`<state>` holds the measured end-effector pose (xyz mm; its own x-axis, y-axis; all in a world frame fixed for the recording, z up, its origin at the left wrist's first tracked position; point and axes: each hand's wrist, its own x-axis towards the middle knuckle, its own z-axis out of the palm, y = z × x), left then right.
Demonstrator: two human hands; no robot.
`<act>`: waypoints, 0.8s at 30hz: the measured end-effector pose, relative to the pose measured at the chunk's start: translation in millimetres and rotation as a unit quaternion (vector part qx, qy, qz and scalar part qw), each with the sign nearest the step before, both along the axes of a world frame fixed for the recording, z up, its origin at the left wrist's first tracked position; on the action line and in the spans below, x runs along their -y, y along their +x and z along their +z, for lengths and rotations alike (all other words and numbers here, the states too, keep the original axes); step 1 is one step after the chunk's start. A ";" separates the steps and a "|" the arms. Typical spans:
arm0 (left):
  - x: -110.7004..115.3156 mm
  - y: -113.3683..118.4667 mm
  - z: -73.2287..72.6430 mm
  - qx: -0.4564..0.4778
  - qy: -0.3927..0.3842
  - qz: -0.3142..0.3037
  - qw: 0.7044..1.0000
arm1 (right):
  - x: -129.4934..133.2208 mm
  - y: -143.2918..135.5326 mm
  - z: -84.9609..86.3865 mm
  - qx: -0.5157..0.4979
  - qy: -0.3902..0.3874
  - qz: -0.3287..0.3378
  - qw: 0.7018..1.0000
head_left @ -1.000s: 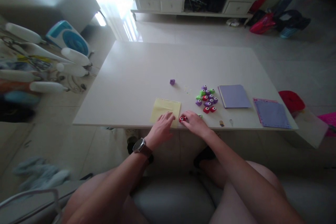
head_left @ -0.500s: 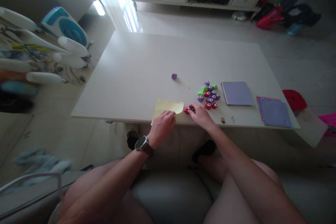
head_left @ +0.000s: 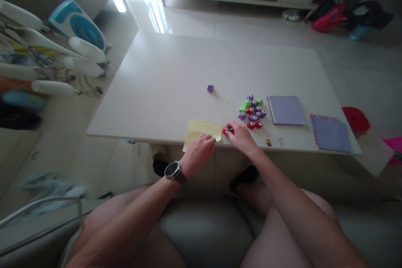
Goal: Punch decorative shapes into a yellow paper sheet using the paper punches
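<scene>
Near the table's front edge lies a yellow sheet point(head_left: 197, 128) with small marks along its far edge. My left hand point(head_left: 200, 150), a watch on its wrist, is closed on the sheet's right part. Just right of the sheet, my right hand point(head_left: 239, 135) grips a small red punch point(head_left: 225, 130) with a white-ringed eye, beside the sheet's right edge. Beyond it sits a cluster of similar purple, green and red punches point(head_left: 253, 117). A lone purple punch point(head_left: 210, 88) stands farther left, with tiny pale scraps point(head_left: 226, 98) to its right.
On the white table point(head_left: 150, 83), a purple stack of paper point(head_left: 287, 110) lies to the right, with punched purple sheets point(head_left: 332, 133) beyond it. Two small items, one brown point(head_left: 269, 142) and one pale point(head_left: 280, 142), lie near the front edge. A red stool point(head_left: 356, 119) stands at the right.
The camera view has shifted slightly. My left hand has moved a little right along the sheet, and the sheet's right corner now lies closer to the red punch. My right hand still holds the punch.
</scene>
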<state>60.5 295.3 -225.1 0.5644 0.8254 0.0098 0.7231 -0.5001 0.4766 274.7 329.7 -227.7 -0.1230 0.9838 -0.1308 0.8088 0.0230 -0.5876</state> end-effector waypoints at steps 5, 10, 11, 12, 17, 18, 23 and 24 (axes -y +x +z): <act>1.0 1.5 -0.7 0.009 0.008 0.027 1.000 | 1.5 0.2 0.6 0.007 0.012 0.013 1.000; 0.7 1.1 -1.4 0.008 0.010 0.019 1.000 | 2.1 -1.0 0.5 0.013 0.013 0.022 1.000; 0.7 1.2 -1.1 0.008 0.008 0.017 1.000 | 2.1 -1.2 0.1 0.012 0.014 0.024 1.000; 0.8 1.4 -0.6 0.009 0.007 0.015 1.000 | 2.1 -1.3 -0.2 0.012 0.014 0.025 1.000; 1.8 2.4 0.7 0.017 -0.004 0.013 1.000 | 2.3 -0.7 -1.3 0.011 0.022 0.033 0.999; 1.9 2.5 0.4 0.021 -0.004 0.017 1.000 | 2.4 -0.5 -1.3 0.010 0.023 0.035 0.999; 2.0 2.9 -1.5 0.029 -0.008 0.025 0.999 | 2.8 -0.3 -1.7 0.006 0.029 0.038 0.999; 2.0 3.0 -1.8 0.029 -0.009 0.026 0.999 | 2.7 -0.2 -2.0 0.007 0.029 0.039 0.999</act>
